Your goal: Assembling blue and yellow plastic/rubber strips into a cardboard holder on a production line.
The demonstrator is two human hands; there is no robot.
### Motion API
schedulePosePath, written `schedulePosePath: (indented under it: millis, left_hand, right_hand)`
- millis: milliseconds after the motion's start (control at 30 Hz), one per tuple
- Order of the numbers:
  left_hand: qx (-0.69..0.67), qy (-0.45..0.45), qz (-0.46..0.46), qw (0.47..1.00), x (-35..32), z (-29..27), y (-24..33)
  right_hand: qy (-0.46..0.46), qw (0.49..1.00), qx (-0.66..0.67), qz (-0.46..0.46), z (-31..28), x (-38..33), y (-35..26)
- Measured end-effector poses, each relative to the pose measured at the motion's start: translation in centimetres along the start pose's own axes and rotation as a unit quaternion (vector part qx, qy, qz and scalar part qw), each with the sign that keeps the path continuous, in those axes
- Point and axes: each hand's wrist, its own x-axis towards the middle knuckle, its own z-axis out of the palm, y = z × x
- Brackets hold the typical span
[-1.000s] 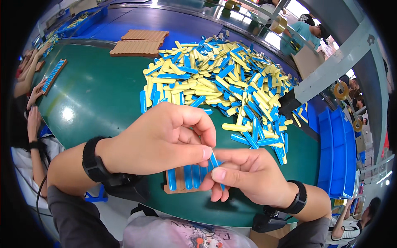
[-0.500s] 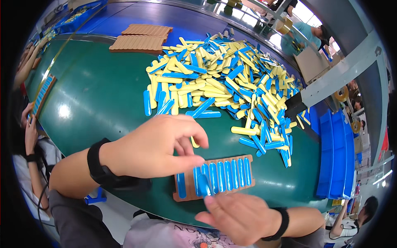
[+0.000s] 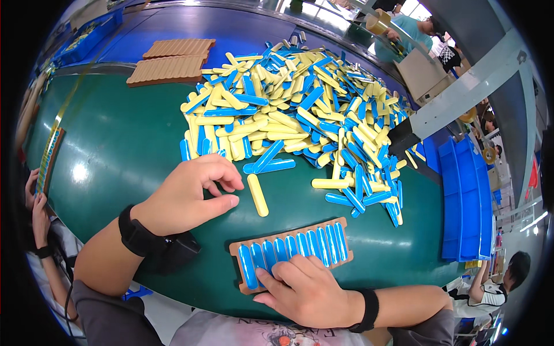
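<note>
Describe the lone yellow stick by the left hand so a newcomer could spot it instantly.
Start at the big pile of blue and yellow sticks on the green table, then drop to its near edge. Just right of the left hand lies the yellow stick. It lies alone on bare green, apart from the pile, above the brown tray of blue sticks.

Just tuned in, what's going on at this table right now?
A person is filling a brown slotted tray with blue sticks. The right hand presses on the tray's near edge, fingers over the sticks. The left hand rests on the green table beside a loose yellow stick, near the mixed pile.
</note>
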Motion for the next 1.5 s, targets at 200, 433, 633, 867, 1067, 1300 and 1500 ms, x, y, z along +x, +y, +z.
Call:
schedulePosePath:
  millis: [200,433,633,867,1067,1300,1500]
  left_hand:
    - [0.029,-0.002,0.03,0.999,0.0,-0.3,-0.5]
    - [0.113,0.063,0.123,0.984,-0.2,0.1,0.6]
    - [0.223,0.158,0.168,0.947,-1.5,-0.1,2.3]
    - [0.309,0.225,0.168,0.909,-9.3,2.3,4.9]
    - [-0.321,-0.252,0.052,0.911,-16.4,1.5,0.5]
    - [-0.408,-0.3,-0.338,0.793,-23.9,11.3,-12.2]
    - [-0.553,-0.385,-0.273,0.687,-23.2,15.0,-24.3]
  right_hand:
    - [-0.009,0.999,0.027,0.036,-0.2,-0.1,0.4]
    - [-0.091,0.995,-0.023,0.038,-8.7,-0.9,5.4]
    - [-0.191,0.974,0.111,0.047,-8.0,-2.6,9.8]
    - [-0.168,0.974,0.15,0.0,-7.7,-4.2,10.7]
    - [-0.147,0.968,0.204,-0.006,-7.8,-4.4,11.1]
    - [-0.148,0.97,0.194,0.016,-7.2,-4.7,10.2]
    - [-0.142,0.967,0.212,0.004,-6.0,-3.6,7.7]
